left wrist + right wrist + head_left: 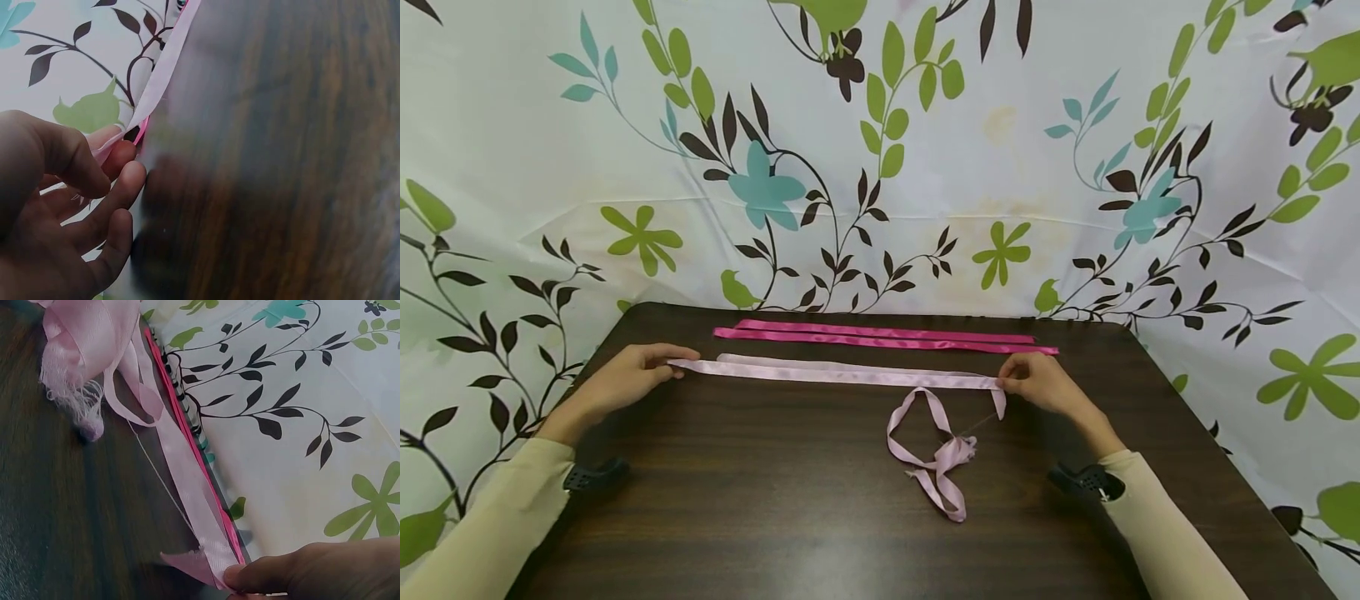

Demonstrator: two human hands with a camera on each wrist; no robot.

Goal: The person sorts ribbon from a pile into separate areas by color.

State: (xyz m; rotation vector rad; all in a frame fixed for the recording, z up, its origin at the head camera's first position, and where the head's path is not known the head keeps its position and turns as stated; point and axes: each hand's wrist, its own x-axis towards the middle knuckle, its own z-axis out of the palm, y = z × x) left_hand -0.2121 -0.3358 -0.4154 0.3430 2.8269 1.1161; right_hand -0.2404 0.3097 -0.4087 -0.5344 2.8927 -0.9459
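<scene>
A light pink satin ribbon (835, 376) stretches straight across the table between the two hands. My left hand (625, 379) pinches its left end between thumb and fingers; threads fray there in the left wrist view. Near its other end, my right hand (1043, 382) pinches the ribbon, and a short tail (187, 565) hangs past the fingertips. Just behind lies another pale pink strip (775, 362), partly covered by the held one. Nearer me is a loose, looped pink ribbon (953, 454) with a frayed end. A thin thread (159, 475) runs from it toward the held ribbon.
Two hot pink ribbons (880, 340) lie side by side near the back edge of the dark wooden table (760, 517). A floral cloth (925, 167) hangs behind and around it. Dark bands (597, 475) are on both wrists.
</scene>
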